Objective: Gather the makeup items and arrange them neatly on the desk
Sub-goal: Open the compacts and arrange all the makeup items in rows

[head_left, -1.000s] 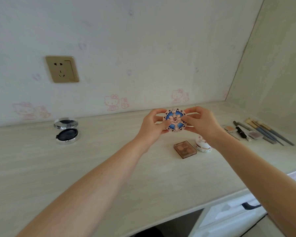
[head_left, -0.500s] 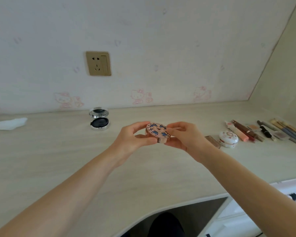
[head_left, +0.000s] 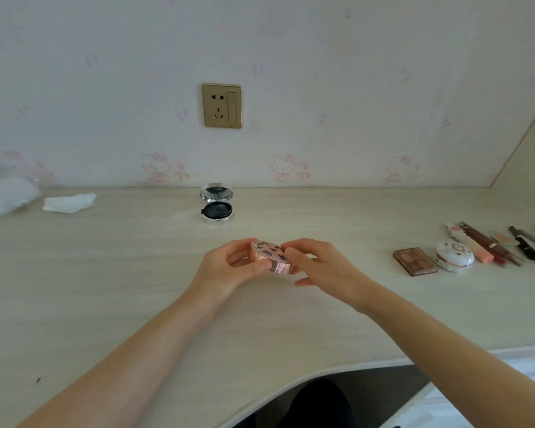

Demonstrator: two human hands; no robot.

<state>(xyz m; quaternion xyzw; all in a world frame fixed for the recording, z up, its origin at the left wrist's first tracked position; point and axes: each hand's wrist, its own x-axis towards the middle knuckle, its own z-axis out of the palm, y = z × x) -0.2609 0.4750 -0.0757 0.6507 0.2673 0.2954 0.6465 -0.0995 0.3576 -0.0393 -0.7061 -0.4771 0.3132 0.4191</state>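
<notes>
Compared with a second ago, the round pink compact (head_left: 271,256) has gone from being held up face-on, patterned lid toward the camera, to lying tilted nearly flat and lower, close over the worktop (head_left: 105,288). The view has swung left too, so the row of makeup now sits at the far right edge instead of right beside the hands.

Only the head view here, so that's all I've got.

Progress-wise I'd say it's mostly sorted: on the right there's a brown eyeshadow palette (head_left: 415,261), a white round jar (head_left: 454,255) just beside it, then a lineup of tubes and pencils (head_left: 494,245) laid side by side. Still loose are the compact in hand and the open black cushion compact (head_left: 217,203) back by the wall under the socket (head_left: 221,105). There's also a crumpled tissue (head_left: 69,202) at the far left, well apart from everything.

Fingers: the left hand (head_left: 229,268) is curled around the compact's left side, thumb on the front rim. The right hand (head_left: 320,267) pinches the right edge with its fingertips (head_left: 291,253), the rest of its fingers loosely bent. Can't tell whether the compact touches the worktop or hovers just above it.
</notes>
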